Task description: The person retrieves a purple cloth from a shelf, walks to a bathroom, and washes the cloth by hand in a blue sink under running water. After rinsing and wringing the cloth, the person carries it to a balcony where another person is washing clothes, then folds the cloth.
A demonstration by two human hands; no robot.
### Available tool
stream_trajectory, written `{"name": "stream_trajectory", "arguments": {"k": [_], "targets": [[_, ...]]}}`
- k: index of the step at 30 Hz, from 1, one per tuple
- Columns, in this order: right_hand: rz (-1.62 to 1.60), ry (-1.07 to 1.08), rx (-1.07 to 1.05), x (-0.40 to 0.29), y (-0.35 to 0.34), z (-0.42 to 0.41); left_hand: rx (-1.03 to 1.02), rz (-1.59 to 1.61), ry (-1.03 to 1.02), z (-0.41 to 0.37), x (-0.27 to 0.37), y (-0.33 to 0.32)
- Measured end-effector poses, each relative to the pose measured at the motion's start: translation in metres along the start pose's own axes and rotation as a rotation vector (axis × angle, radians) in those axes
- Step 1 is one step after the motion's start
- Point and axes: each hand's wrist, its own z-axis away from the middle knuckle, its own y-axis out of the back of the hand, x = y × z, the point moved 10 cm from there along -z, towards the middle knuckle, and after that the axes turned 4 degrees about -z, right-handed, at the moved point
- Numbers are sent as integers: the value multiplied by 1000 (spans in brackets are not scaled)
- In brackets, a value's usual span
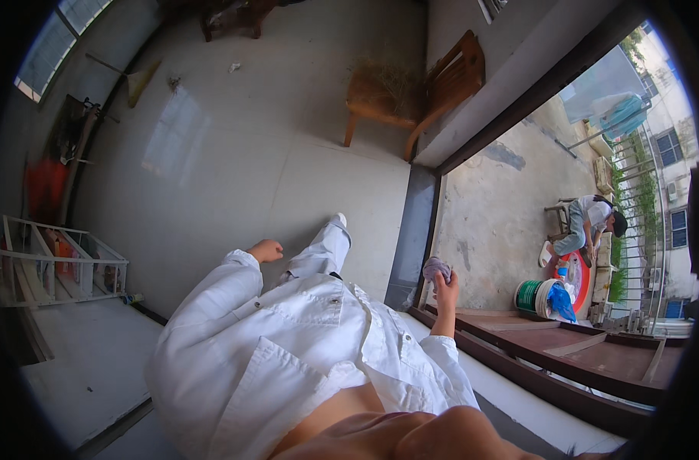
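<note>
My right hand (446, 287) is raised beside the open doorway, its fingers closed around a crumpled greyish-purple cloth (435, 269). On the other side of my body, my left hand (266, 251) hangs over the pale tiled floor (223, 190) with its fingers curled; nothing shows in it. Both arms wear white sleeves. One of my feet, in a white shoe (341, 218), is forward on the floor.
A wooden chair (384, 106) holding dried stalks stands beside the door frame (435, 213). Outside, a person (594, 218) sits bent over a red basin (582, 284), near a bucket (536, 296). A white rack (67, 261) and a broom (142, 83) are at the left.
</note>
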Motion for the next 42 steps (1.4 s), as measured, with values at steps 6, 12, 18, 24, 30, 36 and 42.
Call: {"name": "stream_trajectory", "arguments": {"k": [6,12,18,24,30,36,42], "targets": [[-299,-181,-23,-65,-34,-24,22,-172,-62,-108,35,83],[-425,-216,37,-106,-47,-70,-45,-399,-51,-236,97,159],[-472,-221,-169,-167,-70,-126,348,-18,-578,-238,318,256],[-355,-169,-612,-249,-139,-175,466,-206,-873,-109,445,276],[-121,-150,-924,-306,-196,-162,672,-23,-606,-106,405,290],[169,232,-1310,-347,-251,-136,464,800,-334,-81,331,295],[150,485,-1608,-391,-288,-71,358,1578,-246,-53,283,267]]}}
